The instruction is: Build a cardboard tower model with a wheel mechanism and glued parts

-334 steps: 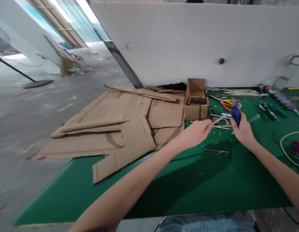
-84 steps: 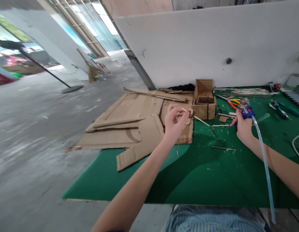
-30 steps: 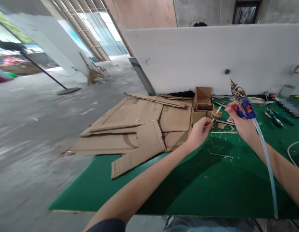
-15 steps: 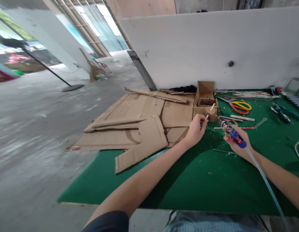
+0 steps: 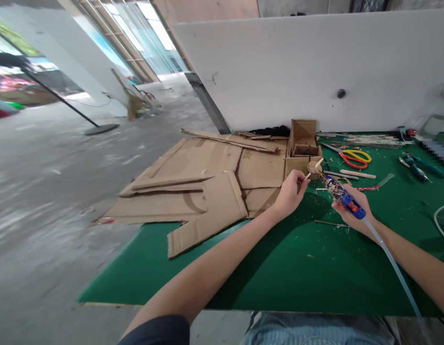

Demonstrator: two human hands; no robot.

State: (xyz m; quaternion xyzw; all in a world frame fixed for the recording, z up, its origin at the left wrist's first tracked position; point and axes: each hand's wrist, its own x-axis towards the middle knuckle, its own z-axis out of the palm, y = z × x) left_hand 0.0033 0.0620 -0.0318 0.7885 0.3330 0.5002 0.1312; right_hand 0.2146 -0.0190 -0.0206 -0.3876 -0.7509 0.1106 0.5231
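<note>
- The left hand (image 5: 291, 191) could be getting burned, I judge: the glue gun (image 5: 346, 199) is aiming its nozzle, presumably hot, close beside those fingers.
- The cardboard disc (image 5: 313, 167) could be ending up skewed on its wooden stick (image 5: 319, 163) if the pinch is slipping or the nozzle is pushing.
- Stray glue could be stringing onto the cardboard box (image 5: 296, 164), standing behind the disc toward 11 o'clock, if too much is flowing.
- The long glue stick (image 5: 394, 265), trailing from the gun toward 5 o'clock, could be catching on the counter (image 5: 275, 273) and spoiling the aim.
- The left fingers are pinching the wooden stick; the right hand (image 5: 354, 206) is gripping the glue gun.
- The disc is sitting at 3 o'clock in the view, above the counter, looking small, round and brown, with pale wood showing on 2 sides; whether the nozzle is touching it, I cannot tell.
</note>
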